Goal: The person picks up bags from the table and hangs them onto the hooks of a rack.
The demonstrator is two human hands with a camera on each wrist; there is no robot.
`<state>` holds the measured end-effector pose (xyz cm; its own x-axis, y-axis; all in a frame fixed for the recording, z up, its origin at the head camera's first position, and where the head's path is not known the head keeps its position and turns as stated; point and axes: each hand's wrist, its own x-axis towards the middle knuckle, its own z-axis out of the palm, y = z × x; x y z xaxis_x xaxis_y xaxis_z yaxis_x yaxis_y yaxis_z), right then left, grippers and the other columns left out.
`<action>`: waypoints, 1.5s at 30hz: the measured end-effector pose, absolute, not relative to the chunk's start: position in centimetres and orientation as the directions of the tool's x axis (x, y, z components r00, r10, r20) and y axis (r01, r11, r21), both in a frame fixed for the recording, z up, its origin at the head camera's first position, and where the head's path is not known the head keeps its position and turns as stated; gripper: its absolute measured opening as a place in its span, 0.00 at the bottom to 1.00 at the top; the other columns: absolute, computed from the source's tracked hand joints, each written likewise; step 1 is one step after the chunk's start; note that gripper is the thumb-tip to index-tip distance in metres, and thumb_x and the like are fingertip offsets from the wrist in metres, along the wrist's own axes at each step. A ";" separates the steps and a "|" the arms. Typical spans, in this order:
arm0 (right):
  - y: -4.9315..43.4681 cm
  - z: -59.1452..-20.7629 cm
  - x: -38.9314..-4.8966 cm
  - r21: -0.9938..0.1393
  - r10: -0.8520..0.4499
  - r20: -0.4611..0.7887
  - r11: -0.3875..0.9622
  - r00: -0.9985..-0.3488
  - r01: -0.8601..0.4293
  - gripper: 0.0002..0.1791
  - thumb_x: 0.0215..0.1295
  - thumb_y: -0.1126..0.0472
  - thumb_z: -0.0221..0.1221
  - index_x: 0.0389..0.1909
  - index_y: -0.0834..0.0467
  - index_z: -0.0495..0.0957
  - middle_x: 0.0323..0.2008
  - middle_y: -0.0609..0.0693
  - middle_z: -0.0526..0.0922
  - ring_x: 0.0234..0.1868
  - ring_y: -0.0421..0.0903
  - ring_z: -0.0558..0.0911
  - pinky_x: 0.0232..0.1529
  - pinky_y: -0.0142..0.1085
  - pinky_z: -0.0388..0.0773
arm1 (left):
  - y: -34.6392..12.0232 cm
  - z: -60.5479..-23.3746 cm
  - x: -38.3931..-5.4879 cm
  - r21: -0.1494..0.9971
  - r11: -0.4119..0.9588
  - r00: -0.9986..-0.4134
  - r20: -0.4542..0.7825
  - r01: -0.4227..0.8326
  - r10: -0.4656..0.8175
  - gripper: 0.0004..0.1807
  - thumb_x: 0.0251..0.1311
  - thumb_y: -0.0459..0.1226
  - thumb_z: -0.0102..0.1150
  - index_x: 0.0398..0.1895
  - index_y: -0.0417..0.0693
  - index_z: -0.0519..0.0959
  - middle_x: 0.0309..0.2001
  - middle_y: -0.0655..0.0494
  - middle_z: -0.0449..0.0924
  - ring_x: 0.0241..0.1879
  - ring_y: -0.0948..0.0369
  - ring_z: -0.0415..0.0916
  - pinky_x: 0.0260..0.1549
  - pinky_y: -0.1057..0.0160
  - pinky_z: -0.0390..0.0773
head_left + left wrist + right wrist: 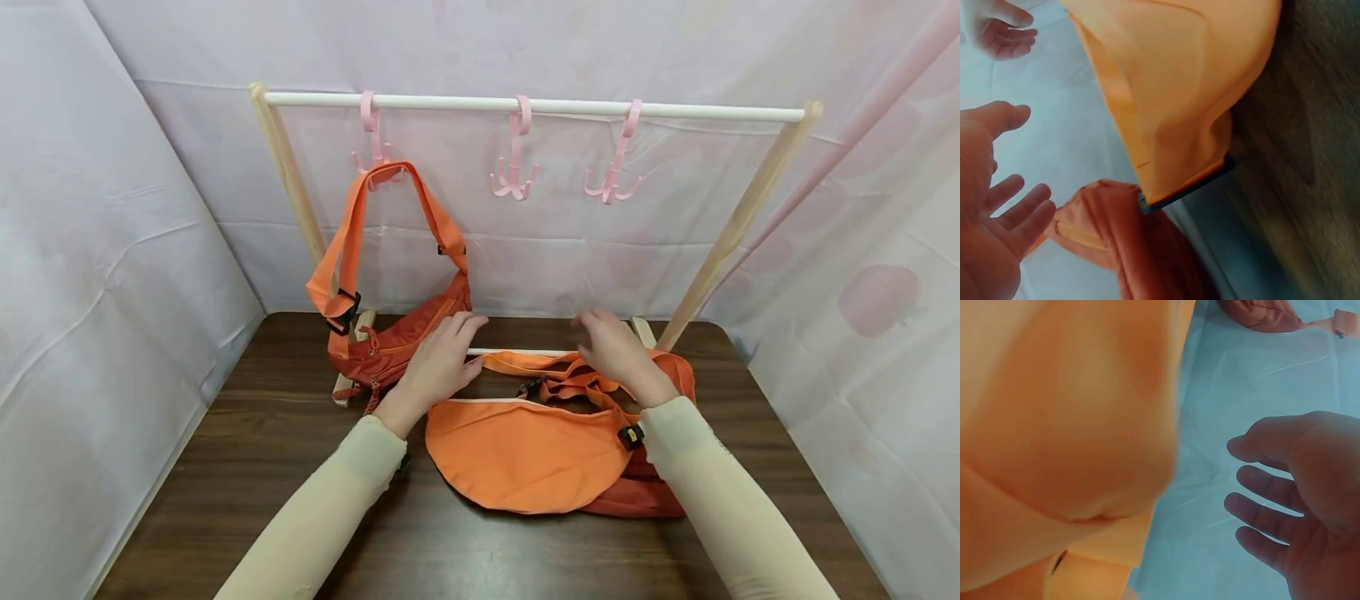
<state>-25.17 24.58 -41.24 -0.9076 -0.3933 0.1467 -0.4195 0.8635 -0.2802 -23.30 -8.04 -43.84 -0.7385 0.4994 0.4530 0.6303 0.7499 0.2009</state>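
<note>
My left hand (442, 354) is spread above the table, nothing between its fingers, close beside a rust-red waist bag (416, 333). That bag's orange strap (350, 242) loops over the left pink hook. Empty too, my right hand (618, 354) is raised over tangled orange straps (592, 387). Between the forearms an orange waist bag (532, 454) lies flat, with a rust-red bag (637, 496) partly under it and the right sleeve. In the left wrist view, the left palm (991, 212) faces the bags with bent, separate fingers; the right wrist view shows the right hand's fingers (1266, 487) loosely extended.
A rack with a white bar (450, 102) and wooden posts (742, 225) stands at the back of the dark wooden table (247, 500). A middle pink hook (514, 158) and a right pink hook (618, 158) hang bare. Pale curtains (112, 250) surround the table.
</note>
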 end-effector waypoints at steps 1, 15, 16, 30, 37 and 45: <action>24.6 -41.4 -25.3 -0.271 -0.394 0.141 0.867 -0.908 -0.418 0.20 0.70 0.67 0.66 0.61 0.65 0.78 0.56 0.63 0.80 0.56 0.63 0.80 0.57 0.58 0.78 | -7.9 -44.0 -23.4 0.205 0.754 -0.749 0.435 0.624 0.501 0.38 0.62 0.39 0.77 0.73 0.45 0.70 0.64 0.48 0.73 0.58 0.49 0.76 0.54 0.51 0.81; 24.6 -43.9 -26.4 -0.198 -0.402 0.038 0.894 -0.915 -0.401 0.20 0.66 0.68 0.70 0.57 0.63 0.81 0.51 0.60 0.82 0.53 0.62 0.80 0.54 0.56 0.79 | -5.4 -45.2 -25.0 0.216 0.820 -0.845 0.207 0.531 0.492 0.39 0.62 0.42 0.79 0.74 0.48 0.70 0.62 0.51 0.74 0.58 0.52 0.76 0.53 0.54 0.82; 24.6 -44.0 -26.5 -0.195 -0.406 0.038 0.893 -0.913 -0.405 0.19 0.65 0.68 0.70 0.57 0.64 0.81 0.51 0.60 0.82 0.52 0.62 0.80 0.53 0.57 0.79 | -5.3 -45.2 -25.2 0.219 0.825 -0.851 0.196 0.522 0.486 0.39 0.62 0.42 0.78 0.74 0.48 0.70 0.62 0.50 0.74 0.58 0.51 0.76 0.54 0.54 0.82; 24.4 -45.7 -26.8 -0.163 -0.424 0.041 0.890 -0.905 -0.425 0.10 0.64 0.66 0.72 0.43 0.57 0.82 0.40 0.53 0.82 0.44 0.58 0.81 0.47 0.57 0.79 | -3.7 -46.8 -26.1 0.206 0.866 -0.890 0.095 0.455 0.445 0.29 0.67 0.42 0.74 0.68 0.49 0.74 0.59 0.52 0.79 0.56 0.53 0.80 0.57 0.53 0.80; 24.3 -46.6 -26.9 -0.131 -0.460 0.065 0.876 -0.886 -0.464 0.09 0.64 0.66 0.72 0.41 0.54 0.82 0.38 0.50 0.83 0.41 0.55 0.82 0.44 0.55 0.79 | -3.1 -47.6 -26.3 0.177 0.882 -0.900 0.059 0.436 0.433 0.19 0.69 0.41 0.72 0.57 0.51 0.77 0.51 0.55 0.79 0.49 0.56 0.81 0.50 0.56 0.82; 24.3 -46.5 -26.5 -0.130 -0.489 0.064 0.860 -0.870 -0.494 0.11 0.67 0.66 0.70 0.33 0.52 0.77 0.30 0.46 0.76 0.30 0.47 0.74 0.33 0.44 0.72 | -2.9 -47.9 -26.3 0.140 0.874 -0.885 0.054 0.466 0.463 0.12 0.70 0.41 0.70 0.39 0.53 0.74 0.36 0.59 0.74 0.37 0.59 0.78 0.36 0.59 0.78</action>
<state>-26.54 24.27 -46.50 -0.8697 -0.4895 0.0639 -0.4936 0.8599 -0.1304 -26.34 -2.90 -47.87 -0.8847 0.4630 0.0542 0.4658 0.8737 0.1404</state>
